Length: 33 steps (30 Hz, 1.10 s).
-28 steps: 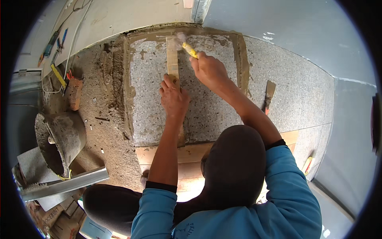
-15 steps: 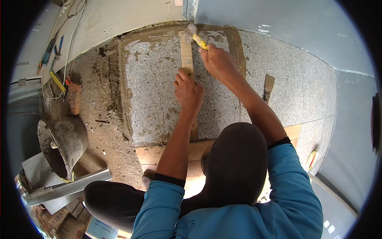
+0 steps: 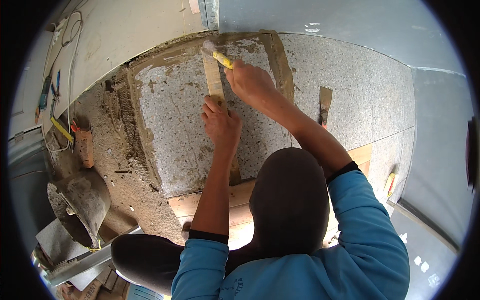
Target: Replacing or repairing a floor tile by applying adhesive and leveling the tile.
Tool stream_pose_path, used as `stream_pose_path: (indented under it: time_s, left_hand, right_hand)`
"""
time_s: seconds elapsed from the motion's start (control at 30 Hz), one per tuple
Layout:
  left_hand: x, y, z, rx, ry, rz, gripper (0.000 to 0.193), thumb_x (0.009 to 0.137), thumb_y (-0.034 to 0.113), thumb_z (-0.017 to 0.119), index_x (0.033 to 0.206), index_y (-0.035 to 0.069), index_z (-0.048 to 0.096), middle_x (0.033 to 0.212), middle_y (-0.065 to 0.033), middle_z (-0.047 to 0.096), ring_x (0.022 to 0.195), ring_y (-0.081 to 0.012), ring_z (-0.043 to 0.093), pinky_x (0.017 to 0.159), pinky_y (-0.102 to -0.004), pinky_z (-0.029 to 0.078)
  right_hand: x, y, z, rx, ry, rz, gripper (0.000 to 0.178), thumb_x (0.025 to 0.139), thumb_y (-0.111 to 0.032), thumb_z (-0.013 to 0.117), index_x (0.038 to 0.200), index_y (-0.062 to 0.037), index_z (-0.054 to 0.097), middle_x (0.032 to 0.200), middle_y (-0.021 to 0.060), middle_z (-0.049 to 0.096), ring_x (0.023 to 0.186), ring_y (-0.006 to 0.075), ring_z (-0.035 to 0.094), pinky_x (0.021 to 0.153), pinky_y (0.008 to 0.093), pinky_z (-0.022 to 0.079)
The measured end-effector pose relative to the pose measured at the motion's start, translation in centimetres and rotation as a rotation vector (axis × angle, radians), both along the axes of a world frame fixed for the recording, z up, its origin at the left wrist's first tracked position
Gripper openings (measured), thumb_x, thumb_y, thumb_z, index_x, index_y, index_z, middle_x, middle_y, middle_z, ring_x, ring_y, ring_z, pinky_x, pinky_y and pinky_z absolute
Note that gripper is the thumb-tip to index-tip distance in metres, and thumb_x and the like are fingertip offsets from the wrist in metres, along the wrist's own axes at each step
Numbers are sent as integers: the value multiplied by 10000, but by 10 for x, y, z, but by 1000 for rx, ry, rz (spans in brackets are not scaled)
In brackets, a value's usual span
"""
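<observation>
A long wooden strip (image 3: pixel 212 75) lies across a speckled grey tile (image 3: pixel 170 120) smeared with mortar. My left hand (image 3: pixel 221 125) presses on the strip near its middle, fingers closed round it. In my right hand (image 3: pixel 248 84) is a mallet (image 3: pixel 222 59) with a yellow handle. Its pale, blurred head is at the strip's far end; whether it touches the wood I cannot tell. Wet brown mortar borders the tile's far and right edges. A scraper (image 3: pixel 325 100) with a broad blade rests on the tiles right of my right forearm.
On the left are rough mortar (image 3: pixel 125 145), a brick piece (image 3: pixel 85 148), a tipped dirty bucket (image 3: pixel 82 200) and a metal straightedge (image 3: pixel 95 260). Tools and a cable (image 3: pixel 75 55) lie at far left. Grey walls (image 3: pixel 320 20) bound the far and right sides. A yellow-and-red tool (image 3: pixel 390 184) lies at right.
The whole view has shifted, moving the tile and both hands leftward in the picture. The mallet head has come closer over the strip's far end. My left hand keeps its place on the strip.
</observation>
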<state>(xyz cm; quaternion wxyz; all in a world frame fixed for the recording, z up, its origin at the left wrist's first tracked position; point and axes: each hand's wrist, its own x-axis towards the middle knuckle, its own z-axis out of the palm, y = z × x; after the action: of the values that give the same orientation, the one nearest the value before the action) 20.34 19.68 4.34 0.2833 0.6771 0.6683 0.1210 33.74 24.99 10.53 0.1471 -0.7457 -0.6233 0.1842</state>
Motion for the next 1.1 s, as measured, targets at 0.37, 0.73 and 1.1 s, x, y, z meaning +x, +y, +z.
stream_pose_path:
  time_s: [0.37,0.73,1.1]
  left_hand:
    - [2,0,2,-24,8,16,815,862,142,689,1532,-32,259,1350,-236,479,1213,-456,547,929,-538,572]
    - [1,-2,-3,6,13,8,813,849,134,696,1522,-21,266,1343,-237,481,1205,-459,546,929,-557,562]
    - [15,-5,1,-1,32,-27,714,865,179,709,1456,19,343,1352,-227,501,1245,-465,558,972,-568,539]
  right_hand:
    - [0,6,-12,38,-36,52,395,1073,-335,531,970,42,584,656,218,681,597,421,699,548,511,574]
    - [2,5,-18,-2,-5,67,370,1063,-325,530,1004,34,598,710,204,708,646,406,717,582,509,575]
    - [22,-23,0,17,31,-15,383,1067,-334,490,1004,26,604,745,199,719,691,400,731,639,516,595]
